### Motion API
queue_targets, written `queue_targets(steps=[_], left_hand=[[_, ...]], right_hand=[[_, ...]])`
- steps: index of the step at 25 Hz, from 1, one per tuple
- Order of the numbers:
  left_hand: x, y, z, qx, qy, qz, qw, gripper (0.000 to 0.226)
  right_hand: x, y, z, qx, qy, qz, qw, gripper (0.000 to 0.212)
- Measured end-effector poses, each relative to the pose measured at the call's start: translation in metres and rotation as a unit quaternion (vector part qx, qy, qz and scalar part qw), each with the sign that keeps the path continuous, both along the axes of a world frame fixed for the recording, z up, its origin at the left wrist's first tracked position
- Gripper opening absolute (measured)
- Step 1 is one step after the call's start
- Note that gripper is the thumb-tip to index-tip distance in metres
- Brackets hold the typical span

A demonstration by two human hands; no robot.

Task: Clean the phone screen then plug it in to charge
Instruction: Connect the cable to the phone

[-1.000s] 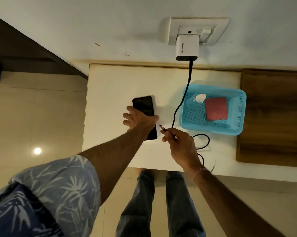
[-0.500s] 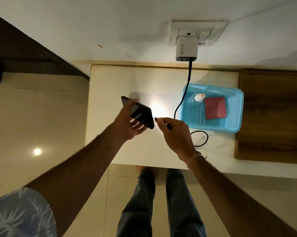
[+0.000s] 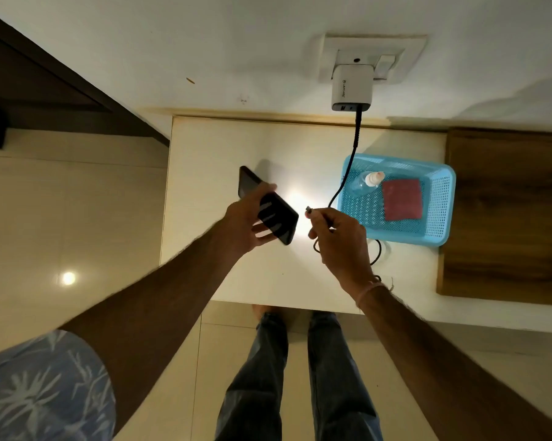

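Slim black phone (image 3: 270, 206) held tilted above pale cream surface (image 3: 224, 148), left hand (image 3: 247, 222) fingers wrapped around it; right hand (image 3: 340, 237) fingers pinching metal plug tip (image 3: 308, 210) of black charging cable (image 3: 344, 176), near phone's lower edge but not yet inserted. Cleaning seemingly done, plugging in left: red cloth (image 3: 402, 200) and clear spray bottle (image 3: 367, 183) lying in blue mesh basket (image 3: 441, 218), white wall charger (image 3: 351, 87) socketed, nothing blocking the gap.
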State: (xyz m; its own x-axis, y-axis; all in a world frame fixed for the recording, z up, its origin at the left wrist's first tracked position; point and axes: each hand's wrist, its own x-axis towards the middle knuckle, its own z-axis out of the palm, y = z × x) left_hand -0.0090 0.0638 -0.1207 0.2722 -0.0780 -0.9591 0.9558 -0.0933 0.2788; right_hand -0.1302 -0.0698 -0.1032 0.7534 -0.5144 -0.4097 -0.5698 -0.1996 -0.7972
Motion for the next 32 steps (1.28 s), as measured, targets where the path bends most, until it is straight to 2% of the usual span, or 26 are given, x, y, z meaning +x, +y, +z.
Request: queue_targets(steps=[2,3,5,8,9,11,15,21,32], left_hand=[[-0.007,-0.004,-0.006,0.089,-0.093,-0.107,0.986,0.071],[-0.01,-0.006,-0.009,0.137,-0.153,-0.175,0.963,0.08],[-0.015,-0.007,-0.017,0.192,-0.249,-0.307,0.898,0.092],[-0.021,-0.003,-0.029,0.216,-0.338,-0.457,0.794,0.089],[-0.023,-0.002,-0.032,0.213,-0.363,-0.487,0.765,0.088],[-0.027,0.001,-0.035,0.196,-0.402,-0.517,0.73,0.085],[-0.033,0.009,-0.037,0.16,-0.472,-0.558,0.664,0.083],[-0.032,0.01,-0.036,0.121,-0.5,-0.589,0.623,0.08],[-0.032,0.004,-0.035,0.095,-0.551,-0.588,0.584,0.084]], right_hand=[[0.003,-0.003,0.001,-0.032,0.0,0.005,0.999,0.029],[0.005,-0.003,0.003,-0.052,-0.003,0.016,0.999,0.029],[0.012,-0.005,0.005,-0.078,-0.007,0.032,0.996,0.029],[0.026,-0.009,0.004,-0.094,0.011,0.037,0.995,0.025],[0.032,-0.012,0.003,-0.096,0.026,0.031,0.995,0.024],[0.041,-0.02,0.001,-0.094,0.067,0.031,0.993,0.024],[0.044,-0.041,-0.001,-0.099,0.136,0.107,0.98,0.021],[0.025,-0.048,-0.005,-0.05,0.131,0.128,0.982,0.02],[0.009,-0.059,-0.013,0.028,0.148,0.097,0.984,0.018]])
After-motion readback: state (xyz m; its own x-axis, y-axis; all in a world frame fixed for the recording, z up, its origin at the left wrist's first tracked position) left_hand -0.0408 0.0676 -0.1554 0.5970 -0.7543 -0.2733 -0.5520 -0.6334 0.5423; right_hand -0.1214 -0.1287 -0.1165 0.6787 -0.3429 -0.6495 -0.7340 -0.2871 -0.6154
